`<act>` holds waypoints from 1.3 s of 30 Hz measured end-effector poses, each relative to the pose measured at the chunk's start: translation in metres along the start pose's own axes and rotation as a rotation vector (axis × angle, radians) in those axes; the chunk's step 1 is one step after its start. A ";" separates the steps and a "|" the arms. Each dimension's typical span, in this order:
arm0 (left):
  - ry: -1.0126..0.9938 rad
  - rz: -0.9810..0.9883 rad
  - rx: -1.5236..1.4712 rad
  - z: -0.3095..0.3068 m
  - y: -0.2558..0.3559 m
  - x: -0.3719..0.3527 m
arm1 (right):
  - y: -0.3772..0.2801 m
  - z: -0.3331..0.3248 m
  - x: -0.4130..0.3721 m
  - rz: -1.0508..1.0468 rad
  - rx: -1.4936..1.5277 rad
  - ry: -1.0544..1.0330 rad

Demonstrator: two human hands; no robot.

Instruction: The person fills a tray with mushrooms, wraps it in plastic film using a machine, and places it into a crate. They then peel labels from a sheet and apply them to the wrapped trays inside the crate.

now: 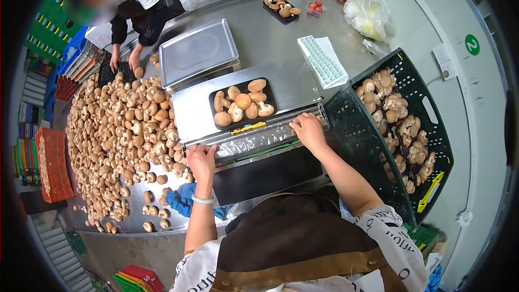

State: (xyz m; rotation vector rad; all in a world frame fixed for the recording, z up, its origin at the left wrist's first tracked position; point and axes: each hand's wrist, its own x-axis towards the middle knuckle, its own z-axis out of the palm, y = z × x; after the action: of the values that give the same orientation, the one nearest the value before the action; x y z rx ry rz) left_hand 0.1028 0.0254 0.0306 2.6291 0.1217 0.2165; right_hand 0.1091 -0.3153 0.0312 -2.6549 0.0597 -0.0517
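A sheet of clear plastic film (257,141) stretches across the front of a wrapping machine (189,109). My left hand (201,161) pinches the film near its left end, the fingers closed. At the right end, my right hand (309,131) is closed on the film too, close to the metal roller frame. Just beyond the film, a black tray (219,125) of several brown mushrooms (243,101) rests on the machine's metal top. A dark flat plate (267,176) lies on the near side of the film, between my forearms.
Loose mushrooms (121,130) form a large heap on the left. A dark green crate (346,113) of mushrooms stands right. Behind are a metal scale (197,51), a label sheet (323,62) and another filled tray (282,8). A co-worker's hands (127,59) handle a black tray. A blue cloth (186,200) lies nearby.
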 end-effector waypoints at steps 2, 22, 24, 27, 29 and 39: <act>-0.149 -0.098 -0.180 0.004 -0.012 0.012 | 0.009 -0.004 0.005 0.025 0.219 -0.135; -0.344 0.055 -0.564 0.045 0.035 0.169 | -0.043 0.019 0.188 -0.088 0.393 -0.380; -0.434 0.013 -0.673 0.043 0.030 0.163 | -0.036 0.021 0.183 -0.132 0.492 -0.456; -0.692 -0.168 -0.972 0.018 0.037 0.160 | -0.041 -0.005 0.172 0.034 0.607 -0.714; -0.798 -0.198 -0.778 0.013 0.030 0.142 | -0.035 -0.005 0.146 -0.057 0.457 -0.693; -0.203 0.330 -0.485 -0.026 0.063 0.063 | -0.060 -0.032 0.058 -0.145 0.441 -0.246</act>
State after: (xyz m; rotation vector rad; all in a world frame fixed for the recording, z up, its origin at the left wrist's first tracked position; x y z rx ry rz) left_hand 0.1627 -0.0093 0.0921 2.1549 -0.3888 0.0746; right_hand 0.1671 -0.2807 0.0892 -2.2014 -0.2030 0.1928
